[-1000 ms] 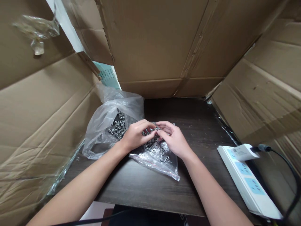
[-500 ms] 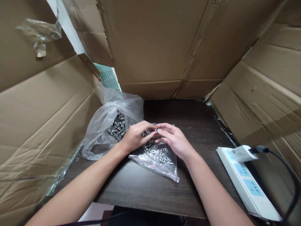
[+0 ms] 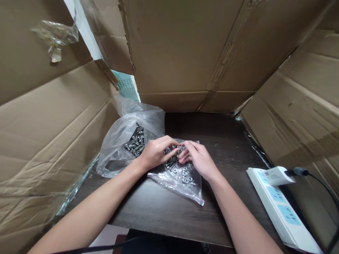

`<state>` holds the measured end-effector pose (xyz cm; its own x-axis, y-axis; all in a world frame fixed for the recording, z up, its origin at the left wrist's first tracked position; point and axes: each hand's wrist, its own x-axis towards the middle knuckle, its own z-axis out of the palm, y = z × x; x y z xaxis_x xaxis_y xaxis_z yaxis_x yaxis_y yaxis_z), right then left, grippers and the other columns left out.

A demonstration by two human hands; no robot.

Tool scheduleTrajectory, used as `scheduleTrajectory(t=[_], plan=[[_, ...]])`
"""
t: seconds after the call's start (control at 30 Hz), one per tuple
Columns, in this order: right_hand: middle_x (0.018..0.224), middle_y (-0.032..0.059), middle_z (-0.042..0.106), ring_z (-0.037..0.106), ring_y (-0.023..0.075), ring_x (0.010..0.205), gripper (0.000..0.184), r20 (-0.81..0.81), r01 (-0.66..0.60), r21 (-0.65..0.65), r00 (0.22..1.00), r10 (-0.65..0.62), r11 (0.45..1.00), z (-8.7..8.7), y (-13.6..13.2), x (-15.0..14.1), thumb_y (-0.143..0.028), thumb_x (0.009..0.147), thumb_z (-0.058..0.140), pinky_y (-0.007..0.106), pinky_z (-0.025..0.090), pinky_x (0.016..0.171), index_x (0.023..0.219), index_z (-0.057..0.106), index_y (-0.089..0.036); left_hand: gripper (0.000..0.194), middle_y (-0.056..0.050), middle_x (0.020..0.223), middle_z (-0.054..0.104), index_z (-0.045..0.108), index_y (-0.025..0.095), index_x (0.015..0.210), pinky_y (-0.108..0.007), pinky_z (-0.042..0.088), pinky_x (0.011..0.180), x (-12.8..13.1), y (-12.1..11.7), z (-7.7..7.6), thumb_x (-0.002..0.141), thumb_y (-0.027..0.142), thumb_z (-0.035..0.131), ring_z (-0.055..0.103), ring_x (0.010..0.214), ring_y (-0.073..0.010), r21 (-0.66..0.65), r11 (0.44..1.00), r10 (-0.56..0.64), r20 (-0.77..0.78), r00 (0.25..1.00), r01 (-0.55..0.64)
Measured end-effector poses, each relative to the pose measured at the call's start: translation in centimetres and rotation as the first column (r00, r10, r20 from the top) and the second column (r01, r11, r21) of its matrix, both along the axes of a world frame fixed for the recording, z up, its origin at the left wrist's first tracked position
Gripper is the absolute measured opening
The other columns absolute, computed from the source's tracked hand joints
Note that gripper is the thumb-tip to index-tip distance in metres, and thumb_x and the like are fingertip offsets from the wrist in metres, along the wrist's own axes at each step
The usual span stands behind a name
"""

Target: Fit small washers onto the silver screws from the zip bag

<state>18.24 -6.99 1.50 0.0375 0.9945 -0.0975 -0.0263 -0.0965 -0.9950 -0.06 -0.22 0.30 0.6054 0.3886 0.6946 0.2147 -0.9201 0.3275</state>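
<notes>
My left hand (image 3: 156, 152) is closed in a pinch, thumb and forefinger tips meeting my right hand (image 3: 199, 157) above a clear zip bag. A small metal fastener (image 3: 180, 146) sits between the fingertips of both hands; its exact kind is too small to make out. The other right fingers are curled and slightly blurred. Beneath the hands, the zip bag (image 3: 176, 185) lies flat with loose metal nuts (image 3: 185, 174) on or in it. Left of them, an open plastic bag (image 3: 112, 141) holds a heap of metal bolts (image 3: 135, 143).
A white power strip (image 3: 284, 208) with a plugged-in white adapter (image 3: 280, 175) and black cable lies at the right. Cardboard walls (image 3: 185, 53) enclose the dark wooden table (image 3: 148, 211) at the back and both sides. A greenish printed sheet (image 3: 127, 86) shows through a gap.
The view has shifted slightly, moving the scene to the right. My right fingers have curled in more around the fastener, while my left hand keeps its pinch.
</notes>
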Motion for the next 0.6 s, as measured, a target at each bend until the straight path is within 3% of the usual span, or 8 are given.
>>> scheduleTrajectory(t=[0.1, 0.13, 0.2, 0.27, 0.33, 0.43, 0.47, 0.6], plan=[[0.105, 0.0086, 0.073, 0.071, 0.0207, 0.091, 0.042, -0.118, -0.053, 0.050, 0.991, 0.059, 0.997, 0.02, 0.03, 0.04, -0.044, 0.077, 0.081, 0.034, 0.062, 0.072, 0.110, 0.069, -0.020, 0.012, -0.007, 0.092, 0.072, 0.066, 0.014, 0.104, -0.023, 0.055, 0.067, -0.01, 0.02, -0.05, 0.097, 0.022, 0.062, 0.069, 0.080, -0.0140, -0.002, 1.000, -0.007, 0.012, 1.000, 0.007], [0.107, 0.0087, 0.073, 0.071, 0.0209, 0.092, 0.044, -0.129, -0.079, 0.058, 0.988, 0.086, 0.995, 0.03, 0.04, 0.05, -0.041, 0.074, 0.083, 0.035, 0.062, 0.075, 0.110, 0.070, -0.020, 0.011, -0.007, 0.092, 0.072, 0.066, 0.014, 0.104, -0.023, 0.056, 0.067, 0.01, 0.02, -0.07, 0.097, 0.022, 0.062, 0.069, 0.080, -0.0140, -0.002, 1.000, -0.010, 0.014, 1.000, 0.010], [0.086, 0.0064, 0.074, 0.071, 0.0185, 0.075, 0.039, -0.091, -0.075, 0.033, 0.993, 0.078, 0.997, -0.02, 0.07, 0.07, -0.045, 0.077, 0.081, 0.033, 0.060, 0.069, 0.103, 0.071, -0.018, 0.011, -0.007, 0.092, 0.072, 0.066, 0.014, 0.103, -0.023, 0.056, 0.068, 0.04, 0.02, -0.12, 0.097, 0.022, 0.061, 0.069, 0.080, -0.0139, 0.001, 1.000, -0.009, 0.016, 1.000, 0.009], [0.062, 0.0014, 0.066, 0.064, 0.0152, 0.055, 0.036, -0.043, -0.004, -0.009, 0.999, 0.004, 1.000, -0.05, 0.08, 0.07, -0.052, 0.084, 0.072, 0.031, 0.057, 0.057, 0.092, 0.070, -0.016, 0.011, -0.007, 0.093, 0.073, 0.066, 0.014, 0.104, -0.023, 0.056, 0.069, 0.05, 0.05, -0.17, 0.097, 0.023, 0.062, 0.069, 0.079, -0.0138, 0.004, 1.000, -0.006, 0.022, 1.000, 0.006], [0.065, 0.0017, 0.066, 0.064, 0.0156, 0.058, 0.035, -0.072, 0.045, -0.014, 0.996, -0.046, 0.999, 0.04, 0.04, 0.06, -0.052, 0.086, 0.070, 0.029, 0.055, 0.054, 0.092, 0.071, -0.017, 0.011, -0.007, 0.095, 0.073, 0.066, 0.015, 0.105, -0.024, 0.057, 0.070, 0.04, 0.06, -0.21, 0.097, 0.022, 0.063, 0.069, 0.080, -0.0138, 0.008, 1.000, -0.005, 0.027, 1.000, 0.004], [0.099, 0.0066, 0.073, 0.069, 0.0188, 0.087, 0.035, -0.208, -0.010, 0.022, 0.978, 0.014, 1.000, 0.28, -0.03, 0.06, -0.039, 0.075, 0.083, 0.031, 0.060, 0.068, 0.103, 0.073, -0.020, 0.013, -0.007, 0.097, 0.073, 0.065, 0.016, 0.108, -0.024, 0.057, 0.069, 0.05, -0.02, -0.27, 0.097, 0.022, 0.063, 0.069, 0.080, -0.0133, 0.019, 1.000, -0.004, 0.028, 1.000, 0.003], [0.102, 0.0071, 0.073, 0.069, 0.0186, 0.089, 0.036, -0.232, -0.034, 0.022, 0.972, 0.038, 0.999, 0.31, -0.02, 0.07, -0.036, 0.073, 0.084, 0.031, 0.061, 0.071, 0.103, 0.073, -0.020, 0.013, -0.007, 0.096, 0.073, 0.065, 0.016, 0.107, -0.024, 0.057, 0.068, 0.08, -0.07, -0.28, 0.097, 0.023, 0.063, 0.069, 0.079, -0.0133, 0.026, 1.000, -0.003, 0.028, 1.000, 0.002], [0.065, 0.0013, 0.065, 0.063, 0.0133, 0.054, 0.030, -0.209, -0.005, -0.084, 0.978, -0.012, 0.996, 0.11, 0.09, 0.12, -0.046, 0.087, 0.070, 0.028, 0.056, 0.054, 0.091, 0.070, -0.016, 0.011, -0.007, 0.092, 0.073, 0.066, 0.015, 0.102, -0.023, 0.057, 0.066, 0.25, -0.26, -0.17, 0.097, 0.024, 0.063, 0.070, 0.080, -0.0139, 0.046, 0.999, -0.007, 0.015, 1.000, 0.006]])
